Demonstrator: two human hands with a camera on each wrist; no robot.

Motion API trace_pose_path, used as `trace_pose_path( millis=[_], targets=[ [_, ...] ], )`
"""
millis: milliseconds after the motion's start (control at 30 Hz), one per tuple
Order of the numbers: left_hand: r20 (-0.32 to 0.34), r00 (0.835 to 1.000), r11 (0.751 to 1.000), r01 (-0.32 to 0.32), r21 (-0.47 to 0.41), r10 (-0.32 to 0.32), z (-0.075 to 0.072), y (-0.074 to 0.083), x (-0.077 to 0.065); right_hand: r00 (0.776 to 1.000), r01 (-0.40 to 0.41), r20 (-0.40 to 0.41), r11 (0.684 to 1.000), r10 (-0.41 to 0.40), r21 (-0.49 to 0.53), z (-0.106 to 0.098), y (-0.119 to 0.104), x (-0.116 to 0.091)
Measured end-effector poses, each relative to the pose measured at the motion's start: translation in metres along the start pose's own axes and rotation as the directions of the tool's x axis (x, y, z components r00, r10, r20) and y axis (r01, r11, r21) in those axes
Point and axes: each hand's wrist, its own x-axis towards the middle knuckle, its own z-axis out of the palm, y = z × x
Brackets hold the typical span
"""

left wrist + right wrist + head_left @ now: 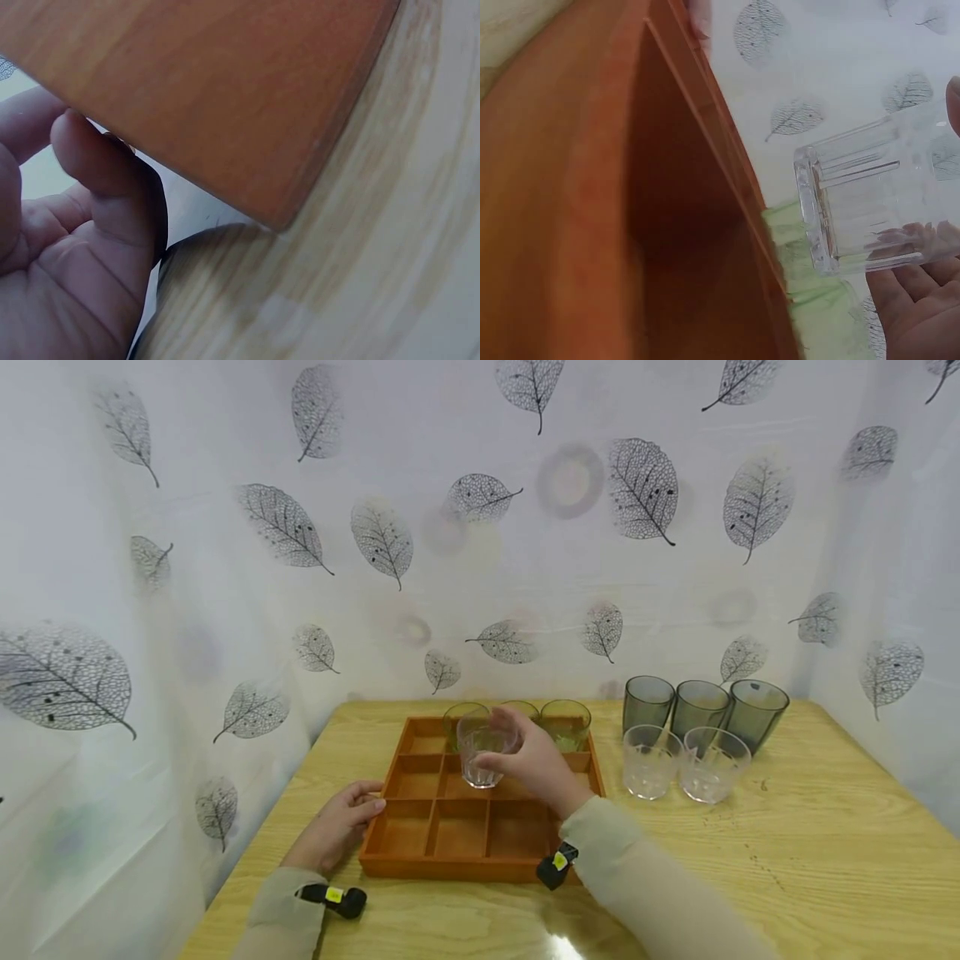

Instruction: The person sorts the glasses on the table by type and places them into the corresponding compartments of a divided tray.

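My right hand [536,764] holds a clear fluted glass [480,760] upright between thumb and fingers, over the middle of an orange-brown wooden compartment tray [480,867]. The right wrist view shows the thick base of this glass [855,199] above the dividers, with fingers on its far side. Green-tinted glasses [567,731] stand in the tray's back row, one partly behind the held glass. My left hand [337,827] rests at the tray's left side, thumb and fingertips at the edge. In the left wrist view the loosely bent left hand [82,247] lies beside the tray wall [225,105].
Right of the tray, two clear glasses [649,768] stand in front of three dark grey glasses [701,706] on the wooden table [825,860]. A leaf-patterned curtain [480,585] hangs along the back and both sides of the table.
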Motion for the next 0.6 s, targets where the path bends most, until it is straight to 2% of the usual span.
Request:
trace_pose_path(
  millis=[167,367,600],
  targets=[
    [0.001,1.000,1.000,0.004,0.000,-0.004,0.001,0.002,-0.001,1.000,-0.014,0.006,0.999,0.014,0.052,0.013,0.007,0.004],
    [-0.011,1.000,1.000,-0.002,0.015,0.002,0.001,0.005,-0.001,1.000,-0.005,0.018,1.000,0.005,0.019,0.019,0.012,0.007],
    [-0.004,1.000,1.000,0.000,0.004,0.000,0.001,0.002,0.000,0.999,-0.014,0.038,0.999,0.013,0.034,0.021,0.016,0.008]
  ],
)
